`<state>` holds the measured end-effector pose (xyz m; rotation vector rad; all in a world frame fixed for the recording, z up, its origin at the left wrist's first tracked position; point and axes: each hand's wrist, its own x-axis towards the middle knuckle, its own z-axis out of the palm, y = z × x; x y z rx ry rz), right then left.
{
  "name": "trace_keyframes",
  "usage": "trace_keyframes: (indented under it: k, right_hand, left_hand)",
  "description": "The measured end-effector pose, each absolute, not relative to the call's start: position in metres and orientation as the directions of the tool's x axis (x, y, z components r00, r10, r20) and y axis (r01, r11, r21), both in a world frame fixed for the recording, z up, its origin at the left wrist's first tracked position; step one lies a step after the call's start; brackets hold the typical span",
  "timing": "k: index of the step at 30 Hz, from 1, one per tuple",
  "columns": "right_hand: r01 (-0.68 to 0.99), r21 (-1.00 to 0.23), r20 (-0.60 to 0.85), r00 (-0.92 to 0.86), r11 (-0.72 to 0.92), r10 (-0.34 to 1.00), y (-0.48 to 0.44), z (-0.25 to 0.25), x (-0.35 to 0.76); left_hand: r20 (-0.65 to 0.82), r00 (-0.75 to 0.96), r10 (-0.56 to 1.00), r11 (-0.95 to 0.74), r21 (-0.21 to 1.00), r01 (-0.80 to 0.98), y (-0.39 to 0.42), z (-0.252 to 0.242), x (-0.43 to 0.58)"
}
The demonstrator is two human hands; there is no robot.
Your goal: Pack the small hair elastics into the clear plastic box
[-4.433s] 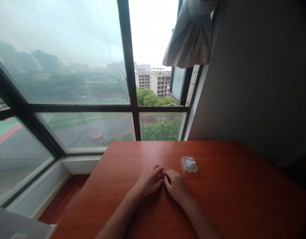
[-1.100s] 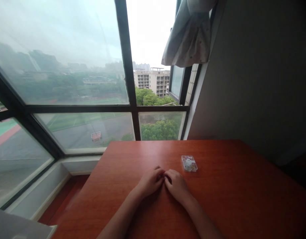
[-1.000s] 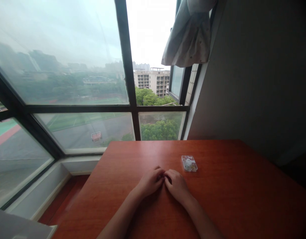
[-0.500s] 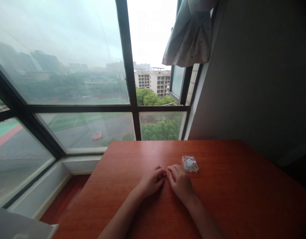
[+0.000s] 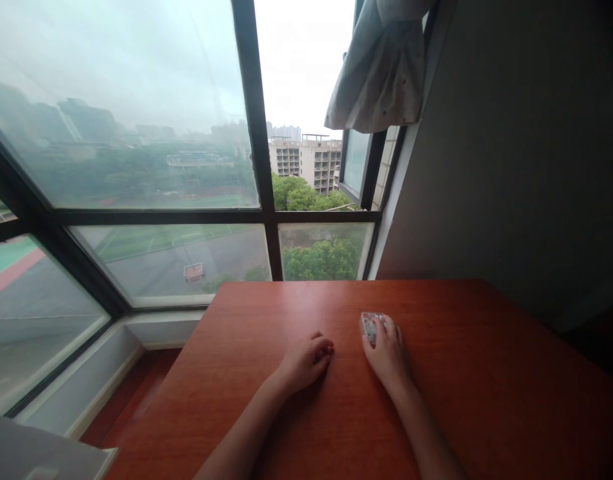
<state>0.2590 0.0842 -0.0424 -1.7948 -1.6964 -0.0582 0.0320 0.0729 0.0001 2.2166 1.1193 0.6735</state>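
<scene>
A small clear plastic box [image 5: 369,325] with little pieces inside sits on the reddish-brown table [image 5: 266,313]. My right hand [image 5: 389,353] is over its near side, thumb at the left and fingers across the top and right, hiding part of it. To the left, my left hand [image 5: 306,360] rests on the tabletop with its fingers curled and the thumb against them. Whatever is between those fingertips, if anything, is too small to make out. The two hands are apart.
Large windows with dark frames [image 5: 266,200] rise beyond the table's far edge. A tied curtain [image 5: 381,87] hangs at the upper right, beside a grey wall [image 5: 501,167]. At the lower left is a white object [image 5: 51,447] near the table's edge.
My right hand has moved right, away from my left hand, and onto the clear plastic box. The box has shifted slightly left. My left hand has stayed in place.
</scene>
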Motion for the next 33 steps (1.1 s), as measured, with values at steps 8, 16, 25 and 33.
trace_keyframes:
  k: [8, 16, 25, 33]
  right_hand:
    - [0.853, -0.449, 0.371, -0.094, 0.267, 0.924, 0.061, -0.023, 0.218]
    - [0.705, -0.647, 0.241, -0.173, 0.291, 0.955, 0.05, -0.006, 0.205]
    - [0.455, -0.831, 0.236, -0.231, 0.319, 0.944, 0.06, 0.0, 0.215]
    - [0.435, -0.848, 0.273, -0.134, 0.304, 0.953, 0.066, -0.012, 0.22]
  left_hand:
    - [0.238, 0.483, 0.843, -0.498, 0.686, 0.531, 0.074, -0.007, 0.036]
    - [0.157, 0.518, 0.841, -0.259, 0.957, 0.13, 0.075, -0.012, 0.039]
    - [0.08, 0.598, 0.797, -0.08, 0.996, -0.026, 0.075, 0.002, 0.024]
    - [-0.027, 0.51, 0.86, 0.001, 0.999, 0.051, 0.083, 0.024, -0.012]
